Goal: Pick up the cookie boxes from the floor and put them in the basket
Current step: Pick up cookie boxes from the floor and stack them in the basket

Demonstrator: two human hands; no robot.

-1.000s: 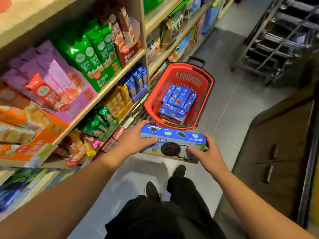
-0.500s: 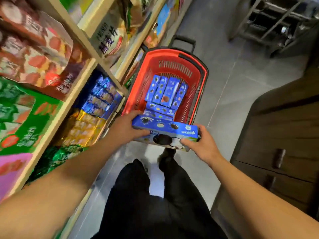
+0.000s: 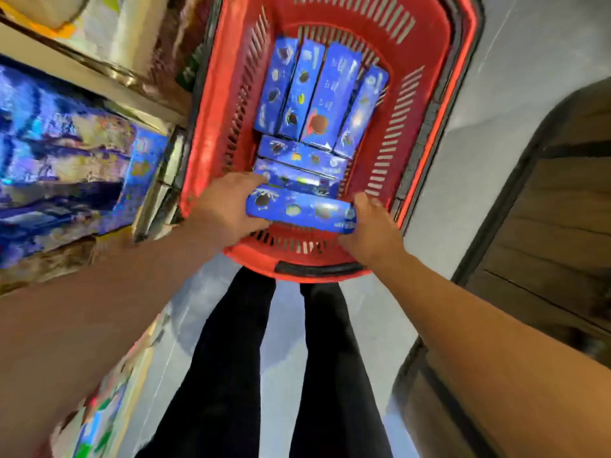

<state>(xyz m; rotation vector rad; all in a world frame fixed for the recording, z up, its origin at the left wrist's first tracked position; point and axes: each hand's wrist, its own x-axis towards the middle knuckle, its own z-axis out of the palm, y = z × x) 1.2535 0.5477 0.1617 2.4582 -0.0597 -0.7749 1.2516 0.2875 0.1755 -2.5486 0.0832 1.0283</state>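
1. Box [image 3: 302,210], blue with cookie pictures, is held lengthwise across the near end of the basket [image 3: 439,133], inside its red rim and just above the near wall.
2. The left hand [image 3: 228,209] grips the box's left end; its fingers reach over the top edge and the thumb comes in beneath.
3. The right hand [image 3: 370,233] grips the right end, fingers curled round the corner of the box.
4. Whether the box already rests on the basket floor cannot be told.
5. Two more boxes [image 3: 299,166] lie crosswise just beyond the held one, one behind the other, close against it.
6. Four boxes [image 3: 319,94] lie lengthwise side by side at the far end of the basket, touching the crosswise pair.
7. The basket is red with slotted walls and a black strip on its near rim; it sits on a grey floor [image 3: 479,160].
8. The person's legs [image 3: 284,375], in black trousers, stand just behind the basket.
9. Shelves [image 3: 109,84] run along the left side, touching or nearly touching the basket; blue packages [image 3: 66,166] on them are blurred.
10. A dark wooden cabinet [image 3: 558,209] stands to the right, apart from the basket across a strip of floor.
11. Both forearms are bare and reach forward from the lower corners.
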